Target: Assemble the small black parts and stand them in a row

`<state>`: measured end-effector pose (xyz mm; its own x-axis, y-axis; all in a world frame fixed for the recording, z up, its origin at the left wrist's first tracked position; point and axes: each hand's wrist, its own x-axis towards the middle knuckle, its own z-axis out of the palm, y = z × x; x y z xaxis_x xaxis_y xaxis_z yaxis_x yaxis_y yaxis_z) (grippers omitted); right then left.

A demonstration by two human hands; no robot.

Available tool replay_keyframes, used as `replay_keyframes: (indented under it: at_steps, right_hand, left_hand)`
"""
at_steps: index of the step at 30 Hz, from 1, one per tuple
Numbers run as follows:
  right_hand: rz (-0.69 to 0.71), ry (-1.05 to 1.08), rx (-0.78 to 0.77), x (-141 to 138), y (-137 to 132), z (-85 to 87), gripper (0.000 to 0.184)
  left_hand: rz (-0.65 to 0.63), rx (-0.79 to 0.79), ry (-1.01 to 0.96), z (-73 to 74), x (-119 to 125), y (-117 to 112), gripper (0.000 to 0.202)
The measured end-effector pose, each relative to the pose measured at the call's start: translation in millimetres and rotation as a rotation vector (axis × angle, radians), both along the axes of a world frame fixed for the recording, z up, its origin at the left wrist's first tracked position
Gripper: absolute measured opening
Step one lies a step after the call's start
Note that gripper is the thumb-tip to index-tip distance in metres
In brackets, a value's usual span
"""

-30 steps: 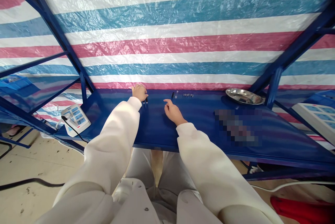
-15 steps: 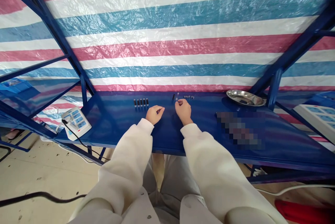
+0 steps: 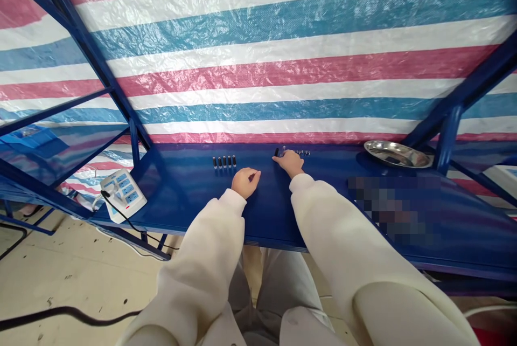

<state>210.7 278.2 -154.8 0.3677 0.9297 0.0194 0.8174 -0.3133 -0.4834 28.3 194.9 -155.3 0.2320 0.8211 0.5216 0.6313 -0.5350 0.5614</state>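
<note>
My left hand (image 3: pixel 245 181) rests on the blue metal shelf (image 3: pixel 194 200), fingers curled loosely, nothing visible in it. Just left of it stands a row of several small dark cylinders (image 3: pixel 224 162). My right hand (image 3: pixel 290 162) reaches to the back of the shelf and pinches at a small dark piece (image 3: pixel 277 152) standing there beside a pale one. A short row of tiny silver parts (image 3: pixel 302 152) lies just right of that hand. Both arms wear white sleeves.
A round steel dish (image 3: pixel 396 154) sits at the shelf's back right. A white power strip (image 3: pixel 123 193) with a black cord lies on the left corner. A striped tarp (image 3: pixel 266 66) hangs behind. Blue frame posts (image 3: pixel 448 136) flank the shelf. A blurred patch covers part of the shelf.
My left hand left the row of dark cylinders and drew back to the middle. My right hand moved forward to the small pieces at the shelf's back.
</note>
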Motion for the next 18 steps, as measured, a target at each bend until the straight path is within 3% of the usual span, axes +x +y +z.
replay_keyframes:
  at_steps: [7,10,15,18]
  right_hand:
    - [0.122,0.022,0.116,-21.7,-4.4,0.6,0.02]
    - [0.208,0.056,0.201,-31.6,-20.1,10.1,0.017]
    - [0.36,0.003,0.256,-41.4,-56.9,25.6,0.013]
    - [0.477,-0.086,0.344,-42.9,-74.1,24.7,0.016]
  left_hand:
    - [0.035,-0.019,0.01,1.3,0.2,0.8,0.026]
    - [0.028,-0.027,-0.05,2.2,0.1,0.6,0.021]
    - [-0.002,-0.023,-0.115,2.7,-2.8,0.4,0.045]
    - [-0.04,-0.014,-0.099,2.1,-4.4,0.8,0.045]
